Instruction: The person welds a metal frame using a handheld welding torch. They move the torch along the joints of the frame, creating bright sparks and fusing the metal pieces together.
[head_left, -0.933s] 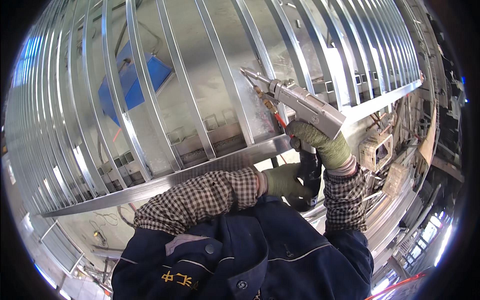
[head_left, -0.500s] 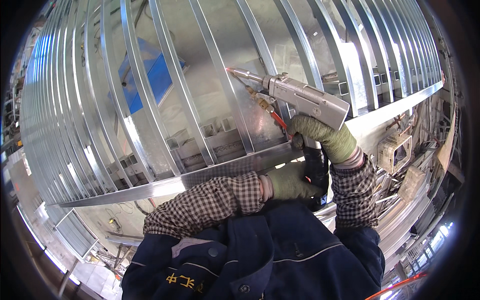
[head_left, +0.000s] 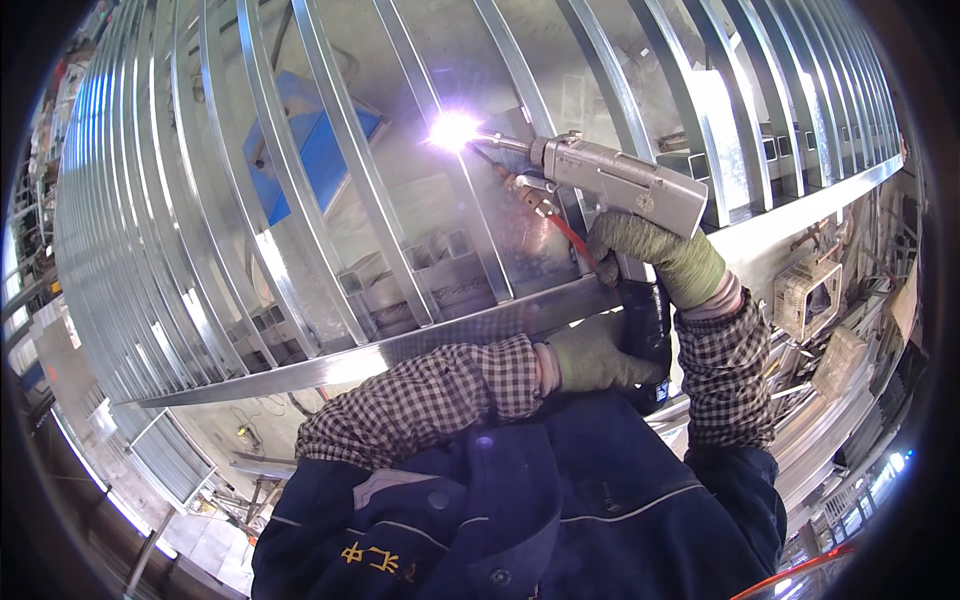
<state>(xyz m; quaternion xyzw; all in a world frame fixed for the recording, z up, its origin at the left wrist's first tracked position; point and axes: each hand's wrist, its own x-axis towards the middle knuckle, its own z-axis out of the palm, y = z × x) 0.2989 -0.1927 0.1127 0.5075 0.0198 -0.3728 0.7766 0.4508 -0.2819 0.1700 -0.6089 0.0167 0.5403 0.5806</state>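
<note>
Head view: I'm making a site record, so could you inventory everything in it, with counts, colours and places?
Torch-like tool: one, grey, right of centre
Glare: one, white-violet, at the tool's tip
Red hose: one, red, below the tool
Black hose: one, black, below the tool's grip
Metal bars: many, silver, side by side across the top
Front rail: one, silver, along the bars' near ends
Blue panel: one, blue, beyond bars, upper left
Crate: one, off-white, right
Clutter: uncountable, mixed, outer edges
Jacket: one, dark blue, bottom
Sleeves: two, checked, lower centre
Left hand: one, green-gloved, at the black hose
Right hand: one, green-gloved, around the tool's grip
</note>
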